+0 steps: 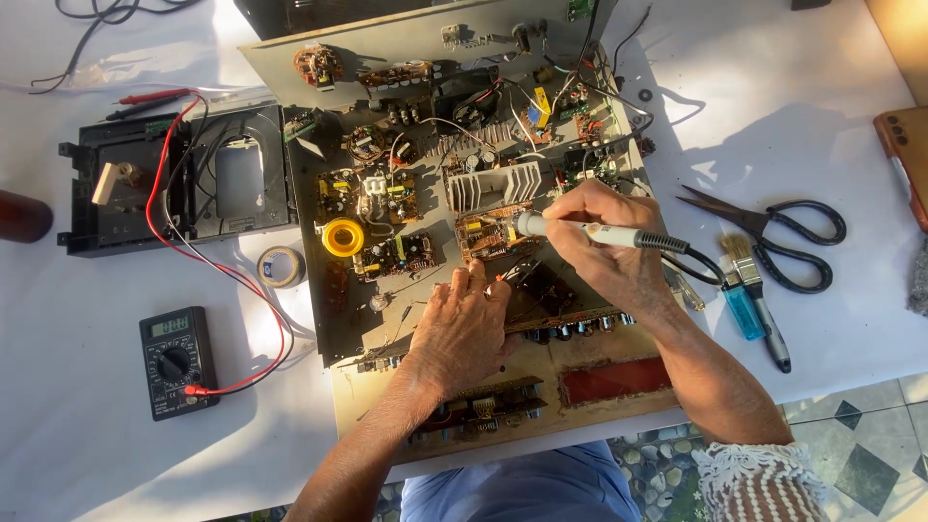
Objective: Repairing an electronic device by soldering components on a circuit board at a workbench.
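From the head view I'm looking straight down on an opened amplifier chassis (333, 319) lying on a white-covered table (77, 425), its circuit boards in the sun. My right hand (604, 242) is closed around a soldering iron (590, 232), gripped like a pen, grey handle pointing right with the black cord trailing off, tip pointing left over the small brown circuit board (488, 232) just below the finned heat sink (493, 184). My left hand (462, 324) rests palm down on the chassis, fingertips pinched together near a thin wire or lead just below that board; what exactly they pinch I cannot tell. To the left, a black multimeter (177, 361) sits on the cloth, its red lead looping up toward a black disc-drive unit (184, 179). A yellow coil (342, 237) stands out on the chassis, a roll of tape (281, 265) just beside its left edge. To the right lie black scissors (773, 232), a blue lighter (742, 304) and a small brush (759, 290).
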